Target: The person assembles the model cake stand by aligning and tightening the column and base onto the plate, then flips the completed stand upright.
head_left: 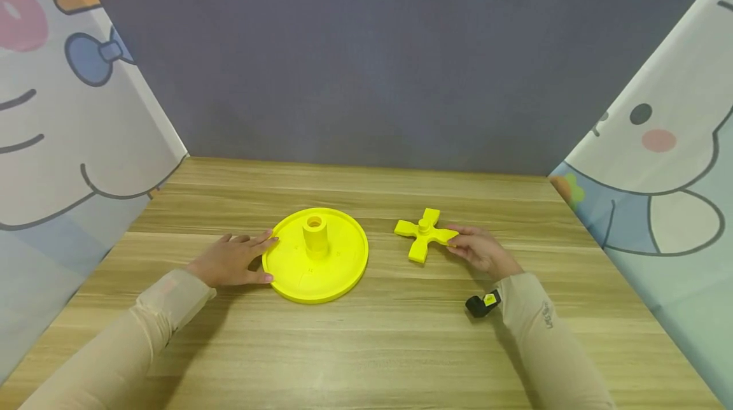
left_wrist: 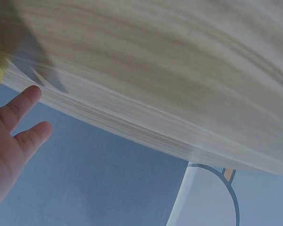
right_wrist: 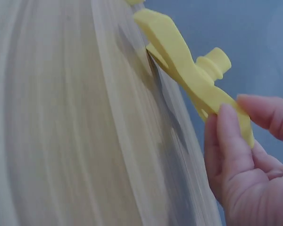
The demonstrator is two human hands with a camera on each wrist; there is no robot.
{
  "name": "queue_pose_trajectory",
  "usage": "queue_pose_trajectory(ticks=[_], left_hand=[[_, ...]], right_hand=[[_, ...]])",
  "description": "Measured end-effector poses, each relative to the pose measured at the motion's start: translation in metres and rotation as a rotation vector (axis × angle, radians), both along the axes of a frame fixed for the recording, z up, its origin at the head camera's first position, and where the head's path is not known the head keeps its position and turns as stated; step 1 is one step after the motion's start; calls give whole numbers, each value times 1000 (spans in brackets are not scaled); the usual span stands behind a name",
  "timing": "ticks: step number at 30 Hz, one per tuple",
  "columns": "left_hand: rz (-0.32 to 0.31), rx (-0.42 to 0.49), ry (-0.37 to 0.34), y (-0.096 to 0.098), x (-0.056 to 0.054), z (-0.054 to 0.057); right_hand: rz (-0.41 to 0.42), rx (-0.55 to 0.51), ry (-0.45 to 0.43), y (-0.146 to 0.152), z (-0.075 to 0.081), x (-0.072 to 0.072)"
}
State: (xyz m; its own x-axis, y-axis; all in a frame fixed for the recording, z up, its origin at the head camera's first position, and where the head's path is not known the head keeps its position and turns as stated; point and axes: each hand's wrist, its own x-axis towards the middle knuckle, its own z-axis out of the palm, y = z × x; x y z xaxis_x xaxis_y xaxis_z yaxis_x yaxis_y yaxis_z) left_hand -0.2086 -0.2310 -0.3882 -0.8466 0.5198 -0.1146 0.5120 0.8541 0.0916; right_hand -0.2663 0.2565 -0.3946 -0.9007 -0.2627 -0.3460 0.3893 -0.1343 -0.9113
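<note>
A round yellow disc point(head_left: 292, 270) with a raised rim lies on the table, and a hollow upright post point(head_left: 315, 235) stands at its middle. My left hand point(head_left: 231, 260) is at the disc's left edge, fingers spread, fingertips and thumb at the rim; in the left wrist view two fingers point(left_wrist: 26, 101) stretch out beside a sliver of yellow. Between thumb and fingers my right hand point(head_left: 481, 249) pinches one arm of a yellow four-armed cross piece point(head_left: 420, 246). That cross piece point(right_wrist: 179, 56) shows a short round stub standing up from its centre in the right wrist view.
The wood-grain table point(head_left: 366, 353) runs back to a dark grey panel point(head_left: 366, 66). Cartoon-printed white and blue sheets flank it, a left sheet point(head_left: 114, 136) and a right sheet point(head_left: 687, 162). A small black device point(head_left: 483, 303) sits at the right wrist.
</note>
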Motion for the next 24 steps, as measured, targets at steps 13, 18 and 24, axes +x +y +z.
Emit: queue_pose_trajectory(ticks=[13, 18, 24], left_hand=[[-10, 14, 5, -1, 1, 2], [3, 9, -7, 0, 2, 1], [14, 1, -6, -1, 3, 0]], right_hand=[[-137, -148, 58, -28, 5, 0], [-135, -129, 108, -35, 3, 0], [-143, -96, 187, -47, 8, 4]])
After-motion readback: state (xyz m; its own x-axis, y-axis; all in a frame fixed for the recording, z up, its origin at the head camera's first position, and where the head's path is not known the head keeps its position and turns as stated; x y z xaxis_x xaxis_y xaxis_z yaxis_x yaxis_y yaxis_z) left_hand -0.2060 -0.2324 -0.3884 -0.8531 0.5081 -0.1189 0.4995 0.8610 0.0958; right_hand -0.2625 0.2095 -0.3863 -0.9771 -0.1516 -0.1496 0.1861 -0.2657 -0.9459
